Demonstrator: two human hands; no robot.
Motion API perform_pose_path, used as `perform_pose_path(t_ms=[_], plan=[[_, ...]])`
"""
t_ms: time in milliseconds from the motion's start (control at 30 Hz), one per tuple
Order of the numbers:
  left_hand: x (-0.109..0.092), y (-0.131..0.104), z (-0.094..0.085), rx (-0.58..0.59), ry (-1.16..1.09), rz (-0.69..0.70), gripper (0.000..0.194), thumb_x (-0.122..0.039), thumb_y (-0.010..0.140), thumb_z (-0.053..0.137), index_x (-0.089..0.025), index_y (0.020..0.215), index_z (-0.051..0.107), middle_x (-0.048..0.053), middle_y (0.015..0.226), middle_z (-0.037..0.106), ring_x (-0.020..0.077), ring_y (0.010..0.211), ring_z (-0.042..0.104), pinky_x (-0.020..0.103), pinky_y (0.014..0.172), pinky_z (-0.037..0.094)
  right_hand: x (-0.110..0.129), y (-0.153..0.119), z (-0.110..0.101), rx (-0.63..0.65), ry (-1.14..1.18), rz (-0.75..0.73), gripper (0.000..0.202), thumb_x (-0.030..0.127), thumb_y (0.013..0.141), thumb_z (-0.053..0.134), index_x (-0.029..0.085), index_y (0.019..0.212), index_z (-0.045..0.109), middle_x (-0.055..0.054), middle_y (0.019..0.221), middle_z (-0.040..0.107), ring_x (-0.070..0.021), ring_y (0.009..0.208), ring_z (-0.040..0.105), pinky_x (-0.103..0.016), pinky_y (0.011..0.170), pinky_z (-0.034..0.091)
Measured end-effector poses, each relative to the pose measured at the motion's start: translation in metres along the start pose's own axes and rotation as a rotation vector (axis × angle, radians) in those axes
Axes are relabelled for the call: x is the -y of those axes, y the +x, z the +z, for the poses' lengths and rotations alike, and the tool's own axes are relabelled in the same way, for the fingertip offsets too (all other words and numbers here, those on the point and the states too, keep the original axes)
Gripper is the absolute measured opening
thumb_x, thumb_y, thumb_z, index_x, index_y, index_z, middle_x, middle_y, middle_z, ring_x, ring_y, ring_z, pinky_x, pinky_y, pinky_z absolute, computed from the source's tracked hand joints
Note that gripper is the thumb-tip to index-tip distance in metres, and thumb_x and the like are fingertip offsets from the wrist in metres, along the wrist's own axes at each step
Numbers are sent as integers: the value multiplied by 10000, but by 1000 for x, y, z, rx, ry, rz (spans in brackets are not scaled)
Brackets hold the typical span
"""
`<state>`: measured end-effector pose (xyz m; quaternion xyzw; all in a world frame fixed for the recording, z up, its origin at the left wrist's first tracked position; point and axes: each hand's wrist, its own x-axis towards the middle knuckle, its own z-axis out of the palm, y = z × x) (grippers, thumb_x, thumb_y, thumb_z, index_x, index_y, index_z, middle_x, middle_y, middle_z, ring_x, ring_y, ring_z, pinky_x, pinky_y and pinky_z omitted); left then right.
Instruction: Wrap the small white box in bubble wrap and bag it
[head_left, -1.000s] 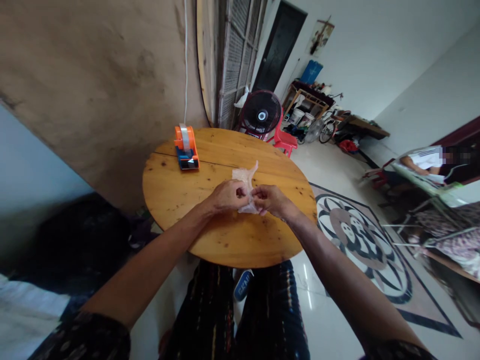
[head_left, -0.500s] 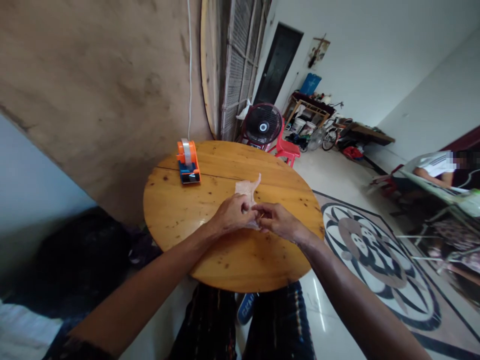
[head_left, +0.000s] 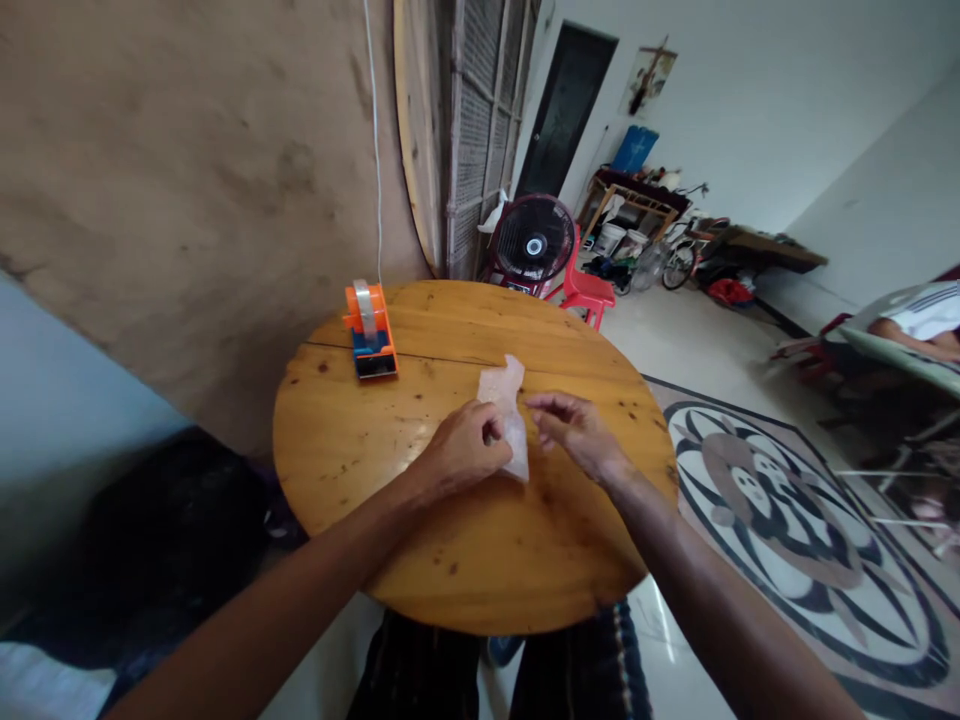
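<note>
A crumpled, pale pink, translucent sheet that looks like bubble wrap (head_left: pixel 513 398) stands up from the round wooden table (head_left: pixel 420 560). My left hand (head_left: pixel 476 440) is closed on its left side, thumb and fingers pinched together against it. What lies inside the sheet, if anything, is hidden. Just right of the sheet, my right hand (head_left: pixel 566 428) hovers with its fingers loosely bent and apart, and no object shows in it. An orange and blue tape dispenser (head_left: pixel 371 335) with a roll of clear tape sits at the table's far left.
Behind the table stand a dark red fan (head_left: pixel 532 240) and a red plastic chair (head_left: pixel 586 288). A brown wall panel (head_left: pixel 225 200) rises along the left. At the right edge, a person's arm (head_left: pixel 919 335) rests on another table. A panda floor pattern (head_left: pixel 776 500) lies to the right.
My right hand has let go of the sheet and moved off to the right. The sheet's upper end has shifted shape, while my left hand stays on it. The view has tilted slightly.
</note>
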<state>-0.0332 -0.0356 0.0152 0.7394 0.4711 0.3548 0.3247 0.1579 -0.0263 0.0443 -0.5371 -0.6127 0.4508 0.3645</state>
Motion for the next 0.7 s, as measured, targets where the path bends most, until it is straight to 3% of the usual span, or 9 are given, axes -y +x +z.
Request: perform_pose_path(t_ms=[100, 200, 267, 367, 500, 700], plan=[[-2, 0, 0, 0, 1, 14, 58, -189, 634, 536, -200, 651, 482, -12, 684, 502, 139, 629, 438, 274, 578, 336, -12, 29, -14, -171, -38, -80, 386, 324, 657, 666, 191, 1010, 584, -9, 854, 606, -82, 537, 476, -209, 433, 399], [-4, 1, -1, -6, 6, 15, 63, -173, 626, 535, -201, 653, 486, -10, 694, 505, 140, 638, 441, 273, 577, 337, -9, 57, -21, -93, -95, -78, 525, 222, 647, 600, 193, 1167, 536, 1, 812, 616, -83, 527, 457, -199, 435, 334], [-5, 1, -1, -5, 10, 4, 70, -164, 624, 538, -200, 653, 485, -10, 696, 504, 138, 637, 441, 273, 578, 340, -1, 72, -22, -29, -59, -100, 582, 178, 613, 583, 197, 1191, 520, -21, 936, 638, -86, 567, 508, -204, 463, 342], [-5, 2, 0, 0, 7, -4, 75, -161, 629, 544, -200, 655, 486, -11, 697, 504, 136, 634, 444, 273, 578, 346, 9, 84, -22, 54, -23, -111, 448, 143, 611, 574, 179, 1057, 577, -16, 905, 649, -81, 572, 521, -217, 525, 385], [-5, 2, -1, 3, 3, -7, 74, -169, 637, 549, -202, 663, 488, -12, 709, 509, 139, 642, 453, 277, 580, 353, 8, 84, -27, 118, -42, -160, 184, 112, 706, 554, 176, 871, 602, 19, 778, 626, -59, 558, 491, -204, 551, 372], [-7, 3, 2, 14, 1, -19, 63, -176, 632, 544, -200, 662, 493, -17, 705, 496, 140, 639, 449, 288, 577, 352, 10, 85, -31, 351, -77, -151, 144, 64, 720, 526, 145, 777, 631, 5, 739, 641, -78, 526, 557, -236, 590, 405]])
